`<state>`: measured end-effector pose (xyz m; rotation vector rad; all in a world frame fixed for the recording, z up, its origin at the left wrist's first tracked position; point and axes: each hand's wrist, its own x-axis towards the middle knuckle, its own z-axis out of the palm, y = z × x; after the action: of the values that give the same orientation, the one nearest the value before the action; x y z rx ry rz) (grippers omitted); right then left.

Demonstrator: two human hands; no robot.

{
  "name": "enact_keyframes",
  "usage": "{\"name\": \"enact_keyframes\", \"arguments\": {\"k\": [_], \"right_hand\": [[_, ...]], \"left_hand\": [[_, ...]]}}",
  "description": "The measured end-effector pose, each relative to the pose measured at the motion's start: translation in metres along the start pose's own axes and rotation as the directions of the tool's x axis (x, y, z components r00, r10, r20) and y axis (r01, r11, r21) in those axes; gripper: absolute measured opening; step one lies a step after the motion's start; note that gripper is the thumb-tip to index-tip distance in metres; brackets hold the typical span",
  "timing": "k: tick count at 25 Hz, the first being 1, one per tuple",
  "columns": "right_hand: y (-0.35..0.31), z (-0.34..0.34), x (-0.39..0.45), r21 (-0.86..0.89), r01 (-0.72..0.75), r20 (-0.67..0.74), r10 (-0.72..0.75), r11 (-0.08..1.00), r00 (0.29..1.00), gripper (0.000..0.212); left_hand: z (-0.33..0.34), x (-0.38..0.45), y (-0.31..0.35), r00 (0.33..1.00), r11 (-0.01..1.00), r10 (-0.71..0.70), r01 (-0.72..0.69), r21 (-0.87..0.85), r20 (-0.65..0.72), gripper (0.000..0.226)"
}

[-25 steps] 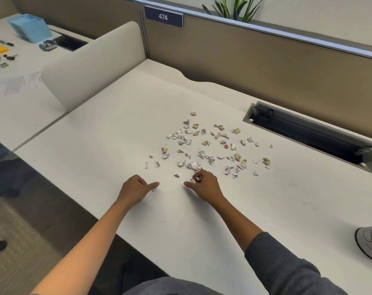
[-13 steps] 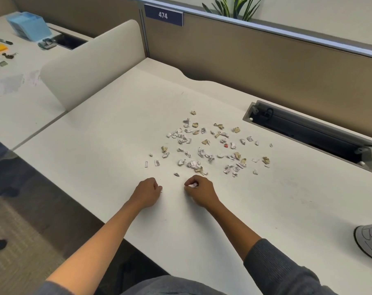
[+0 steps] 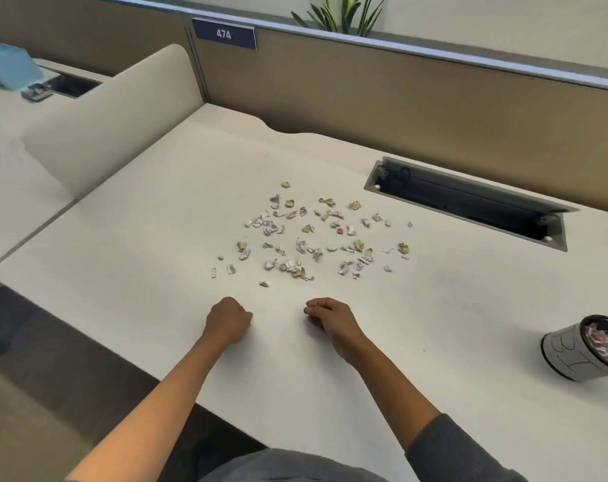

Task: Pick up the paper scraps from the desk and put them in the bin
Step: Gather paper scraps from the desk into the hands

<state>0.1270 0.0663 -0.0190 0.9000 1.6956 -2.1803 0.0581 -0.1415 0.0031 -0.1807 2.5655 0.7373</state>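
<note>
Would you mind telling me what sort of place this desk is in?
Most likely an open-plan office: a numbered cubicle partition sign, a desk divider and a built-in cable tray.

We see a tan partition [image 3: 400,109] behind the white desk [image 3: 156,210]. On the partition's top edge hangs a blue sign [image 3: 224,33] reading 474; a plant [image 3: 341,15] rises behind it. Left of the sign stands a cream divider [image 3: 114,113]. Dark floor [image 3: 24,360] lies below.

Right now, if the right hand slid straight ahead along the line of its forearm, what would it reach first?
Probably the single scrap lying nearest the desk edge. The right hand points up and leftward, with bare desk between. Depth is hard to judge, so it may pass beside it.
</note>
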Motion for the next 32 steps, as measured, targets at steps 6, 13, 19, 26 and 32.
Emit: {"name": "enact_keyframes", "arguments": {"k": [6, 13, 19, 26, 32], "right_hand": [[-0.002, -0.013, -0.023, 0.438, -0.172, 0.054, 0.165, 0.882, 0.985, 0.011], [-0.004, -0.035, -0.052, 0.746, -0.166, 0.021, 0.226, 0.645, 0.974, 0.032], [-0.015, -0.075, -0.068, 0.866, -0.071, -0.012, 0.161, 0.496, 0.987, 0.036], [-0.012, -0.133, -0.091, 0.996, 0.061, -0.062, 0.019, 0.062, 0.998, 0.032], [-0.013, -0.18, -0.098, 0.944, 0.199, -0.239, 0.127, 0.264, 0.963, 0.023]], "left_hand": [[0.027, -0.033, 0.041, 0.963, 0.822, 0.123, 0.037, -0.568, 0.24, 0.021], [0.094, -0.079, 0.114, 0.948, 0.607, 0.206, 0.069, -0.791, 0.241, 0.024], [0.139, -0.115, 0.172, 0.919, 0.487, 0.316, 0.057, -0.871, 0.237, 0.027], [0.17, -0.153, 0.216, 0.868, 0.321, 0.412, 0.147, -0.936, 0.277, 0.057], [0.177, -0.157, 0.229, 0.813, 0.473, 0.543, -0.091, -0.876, 0.209, 0.057]]}}
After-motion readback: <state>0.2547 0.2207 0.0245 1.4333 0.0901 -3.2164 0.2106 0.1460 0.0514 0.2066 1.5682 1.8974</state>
